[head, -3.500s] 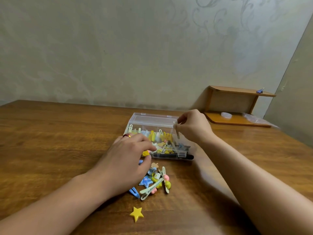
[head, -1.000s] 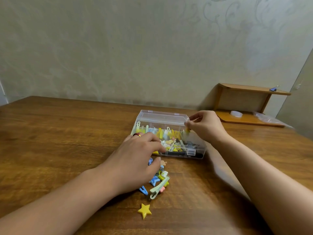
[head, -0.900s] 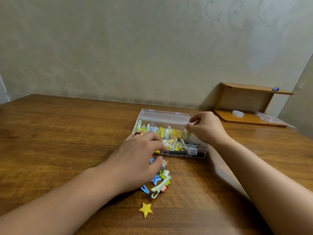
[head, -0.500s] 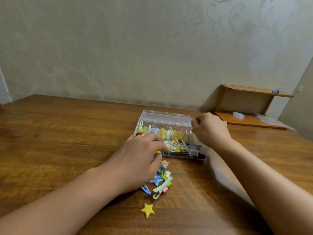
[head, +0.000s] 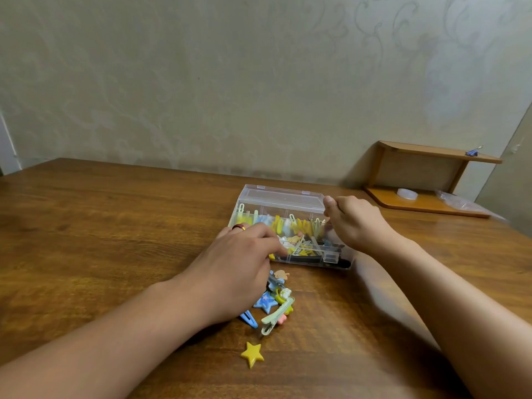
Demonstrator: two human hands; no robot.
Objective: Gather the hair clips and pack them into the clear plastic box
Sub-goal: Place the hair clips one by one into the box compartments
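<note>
both hands (head: pixel 239 266) curl; the left hides some clips (head: pixel 276 305), grips unclear.

Loose clips (head: pixel 276 300) before box (head: pixel 288 203); shelf (head: pixel 431 180) behind-right

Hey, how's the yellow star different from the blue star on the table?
The yellow star lies alone on the wood, nearest the person; the blue star sits in the pile of loose clips, touching its neighbours. The yellow star is plain and in full view; the blue star bears a small paler star and is partly hidden by the left hand. Both lie outside the clear plastic box.
</note>
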